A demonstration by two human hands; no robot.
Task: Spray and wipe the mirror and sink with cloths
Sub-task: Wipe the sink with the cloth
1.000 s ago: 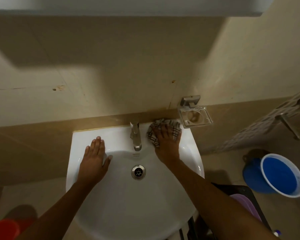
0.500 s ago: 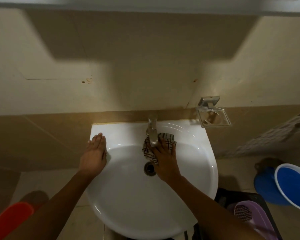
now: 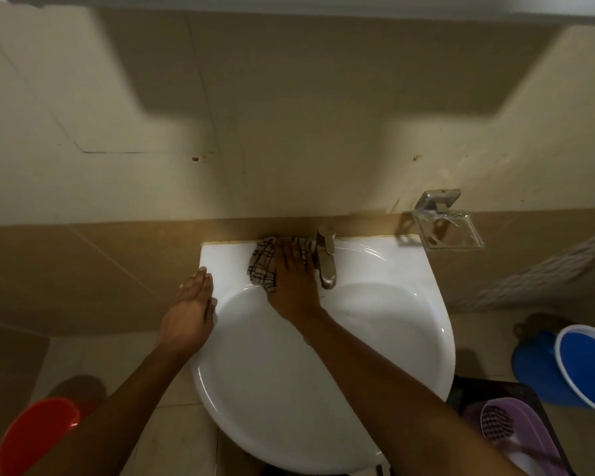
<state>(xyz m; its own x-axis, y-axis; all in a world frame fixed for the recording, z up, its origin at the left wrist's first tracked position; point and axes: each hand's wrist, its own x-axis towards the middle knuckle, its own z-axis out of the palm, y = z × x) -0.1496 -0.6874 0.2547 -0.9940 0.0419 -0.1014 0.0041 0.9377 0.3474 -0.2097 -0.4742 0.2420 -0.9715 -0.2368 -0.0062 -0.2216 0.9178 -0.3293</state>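
A white sink [image 3: 375, 341] juts from the tiled wall, with a metal tap [image 3: 326, 262] at its back middle. My right hand [image 3: 292, 276] lies flat on a checked cloth [image 3: 264, 266], pressing it on the sink's back ledge just left of the tap. On the sink's left rim rests my left hand [image 3: 191, 310], fingers together and palm down, holding nothing. The drain is hidden under my right arm. Only the lower edge of the mirror [image 3: 358, 5] shows along the top of the view.
A clear soap dish [image 3: 449, 231] on a metal bracket hangs on the wall right of the sink. A blue bucket [image 3: 577, 369] stands on the floor at right, a purple basin with a brush [image 3: 516, 438] below it, and a red bucket [image 3: 35, 434] at bottom left.
My right hand slid the cloth from the ledge right of the tap, down past its front, to the ledge on its left. My left hand stayed on the left rim.
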